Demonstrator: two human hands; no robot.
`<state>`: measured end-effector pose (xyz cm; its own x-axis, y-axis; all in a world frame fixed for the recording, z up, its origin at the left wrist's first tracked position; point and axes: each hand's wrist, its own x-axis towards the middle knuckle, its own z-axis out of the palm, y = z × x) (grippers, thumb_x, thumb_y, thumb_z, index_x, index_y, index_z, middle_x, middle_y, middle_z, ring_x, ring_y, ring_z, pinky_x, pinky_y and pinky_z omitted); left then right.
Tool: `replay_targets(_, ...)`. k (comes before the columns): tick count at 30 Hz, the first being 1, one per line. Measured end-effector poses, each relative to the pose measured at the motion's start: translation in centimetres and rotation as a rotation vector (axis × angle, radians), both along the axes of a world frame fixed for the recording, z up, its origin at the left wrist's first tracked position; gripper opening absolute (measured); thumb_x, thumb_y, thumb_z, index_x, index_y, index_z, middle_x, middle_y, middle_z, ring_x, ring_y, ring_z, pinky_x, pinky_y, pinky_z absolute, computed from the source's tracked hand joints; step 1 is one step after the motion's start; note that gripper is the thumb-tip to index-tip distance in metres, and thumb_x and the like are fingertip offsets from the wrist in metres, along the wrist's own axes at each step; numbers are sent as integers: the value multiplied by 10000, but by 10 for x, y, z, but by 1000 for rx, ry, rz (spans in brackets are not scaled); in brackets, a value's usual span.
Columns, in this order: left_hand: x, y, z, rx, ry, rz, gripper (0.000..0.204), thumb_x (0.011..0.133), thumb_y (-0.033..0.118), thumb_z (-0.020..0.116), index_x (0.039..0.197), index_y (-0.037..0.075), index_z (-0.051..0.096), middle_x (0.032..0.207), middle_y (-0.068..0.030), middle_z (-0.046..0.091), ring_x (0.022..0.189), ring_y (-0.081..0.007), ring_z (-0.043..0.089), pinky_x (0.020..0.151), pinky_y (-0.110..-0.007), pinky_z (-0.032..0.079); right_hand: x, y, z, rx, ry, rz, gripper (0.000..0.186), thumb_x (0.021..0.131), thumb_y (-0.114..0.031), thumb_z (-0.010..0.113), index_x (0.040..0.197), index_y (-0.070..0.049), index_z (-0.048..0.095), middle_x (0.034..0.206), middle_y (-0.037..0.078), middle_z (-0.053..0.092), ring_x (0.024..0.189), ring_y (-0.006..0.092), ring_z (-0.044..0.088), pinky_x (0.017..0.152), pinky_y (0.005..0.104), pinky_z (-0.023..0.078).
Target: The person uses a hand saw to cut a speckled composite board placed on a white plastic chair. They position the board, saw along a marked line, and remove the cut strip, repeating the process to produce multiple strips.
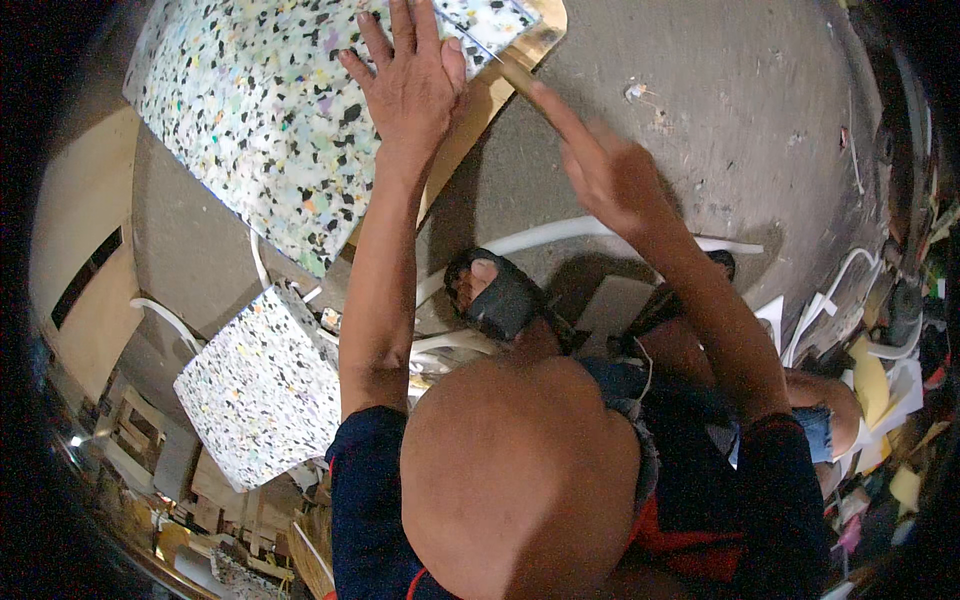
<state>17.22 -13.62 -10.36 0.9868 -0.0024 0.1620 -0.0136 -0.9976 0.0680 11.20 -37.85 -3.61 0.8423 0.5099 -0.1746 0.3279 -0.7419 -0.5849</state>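
My left hand (410,95) lies with fingers spread on a large white foam sheet (250,130) flecked with black and colours, at the top. A board (525,55) shows beneath the sheet's right edge. My right hand (610,175), slightly blurred, grips a knife (520,75) with a wooden-looking handle, its index finger stretched along it. The thin blade meets the sheet's right part, to the right of my left hand; its exact extent is hard to make out. Below the sheet at left rests a smaller speckled foam block (255,395).
My sandalled foot (485,290) and bent knee (520,470) are below my hands. Curved white strips (560,228) lie on the concrete floor (700,140). A plywood panel (90,280) stands at left. Foam scraps (870,380) pile at right, wood pieces (150,440) at lower left.
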Motion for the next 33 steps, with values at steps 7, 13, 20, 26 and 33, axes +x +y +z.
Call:
replay_targets(7,-1,-5,11,44,70,20,652,980,268,525,1567,28,371,1624,-216,355,1484,-496,310,1165,-715,230,-13,-15,-16,-39,-1,5,757,950,-84,619,1631,-212,315,816,186,597,653,381,605,605,481,519)
replay_targets(13,-1,-6,10,23,91,28,642,997,287,499,1571,31,367,1631,-213,348,1491,-500,298,1169,-718,218,-47,-49,-13,-112,136,-64,731,971,-92,594,1625,-276,322,867,215,628,674,409,618,628,506,517)
replay_targets(20,-1,-5,4,49,41,8,636,1004,302,490,1576,49,374,1646,-203,335,1498,-492,295,1175,-712,211,-17,-17,-36,-1,-30,-37,756,949,-88,623,1622,-276,333,794,183,597,658,362,620,605,477,515)
replay_targets(26,-1,-5,4,39,37,17,639,1000,300,494,1580,61,374,1648,-194,338,1503,-487,292,1181,-705,209,-16,-19,-45,-14,-113,-4,780,938,-81,636,1625,-276,322,826,185,597,689,369,640,629,462,533)
replay_targets(33,0,-6,7,36,69,42,648,1003,304,484,1588,54,359,1649,-202,333,1505,-493,282,1189,-702,192,-41,-51,-41,-114,128,-37,779,940,-62,618,1623,-290,319,903,202,621,742,414,646,670,513,535)
